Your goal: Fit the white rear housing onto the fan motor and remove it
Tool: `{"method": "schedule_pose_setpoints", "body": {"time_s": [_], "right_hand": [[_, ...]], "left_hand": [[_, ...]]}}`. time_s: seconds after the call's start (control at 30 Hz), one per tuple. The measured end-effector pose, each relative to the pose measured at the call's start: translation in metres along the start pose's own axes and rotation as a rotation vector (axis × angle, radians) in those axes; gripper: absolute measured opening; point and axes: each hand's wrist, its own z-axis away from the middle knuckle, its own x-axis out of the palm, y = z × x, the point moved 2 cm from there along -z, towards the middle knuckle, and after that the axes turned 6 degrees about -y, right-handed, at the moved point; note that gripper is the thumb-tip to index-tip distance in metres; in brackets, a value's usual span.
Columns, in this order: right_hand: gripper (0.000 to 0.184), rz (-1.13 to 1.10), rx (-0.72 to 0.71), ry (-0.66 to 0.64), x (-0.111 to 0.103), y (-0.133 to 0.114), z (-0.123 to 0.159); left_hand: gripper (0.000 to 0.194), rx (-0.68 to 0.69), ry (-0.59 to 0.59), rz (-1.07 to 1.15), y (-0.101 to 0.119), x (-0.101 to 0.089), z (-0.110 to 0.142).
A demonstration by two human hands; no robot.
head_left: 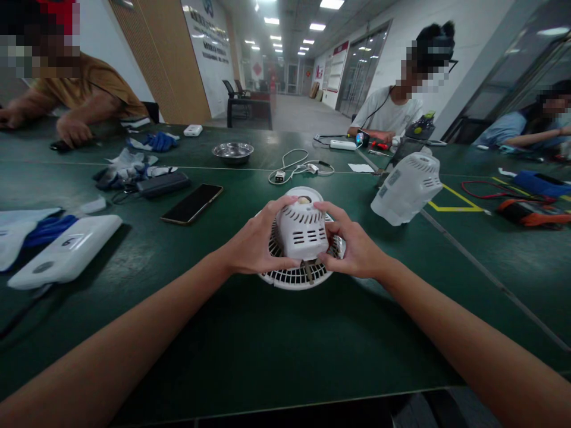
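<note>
Both of my hands grip a white plastic housing with vent slots (306,232), which looks like the motor cover of a small fan. My left hand (259,241) curls round its left side, thumb near the lower edge. On the right side, my right hand (354,246) holds it with thumb below and fingers above. Beneath the housing lies a round white fan grille (297,278) on the green table. A brownish part shows at the housing's lower edge, and the underside is hidden. Past the housing, a white rounded piece (307,191) sticks out.
A white slotted shell (405,187) stands to the right. A white cable (307,166) and a metal bowl (232,152) lie ahead. On the left are a phone (191,203), gloves (127,166) and a white device (66,252). An orange meter (533,213) lies far right. Several people sit around.
</note>
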Motion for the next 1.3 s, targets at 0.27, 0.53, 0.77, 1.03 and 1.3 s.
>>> {"method": "schedule_pose_setpoints", "body": {"time_s": [0.27, 0.53, 0.77, 1.03, 1.3], "right_hand": [[0.108, 0.216, -0.041, 0.165, 0.005, 0.001, -0.004], [0.097, 0.346, -0.03, 0.23, -0.006, 0.012, 0.001], [0.113, 0.199, 0.168, 0.232, -0.011, 0.022, 0.0], [0.105, -0.28, 0.232, 0.445, -0.011, 0.017, 0.002], [0.045, -0.993, 0.382, 0.452, 0.015, 0.016, -0.003]], "left_hand": [[0.109, -0.077, 0.103, -0.187, -0.005, 0.007, 0.003], [0.065, -0.189, 0.154, -0.11, -0.019, -0.003, 0.008], [0.055, -0.694, 0.22, 0.225, -0.058, -0.003, 0.02], [0.066, -0.55, 0.496, 0.657, -0.06, -0.005, 0.022], [0.04, -0.498, 0.355, 0.722, -0.061, 0.01, 0.015]]}}
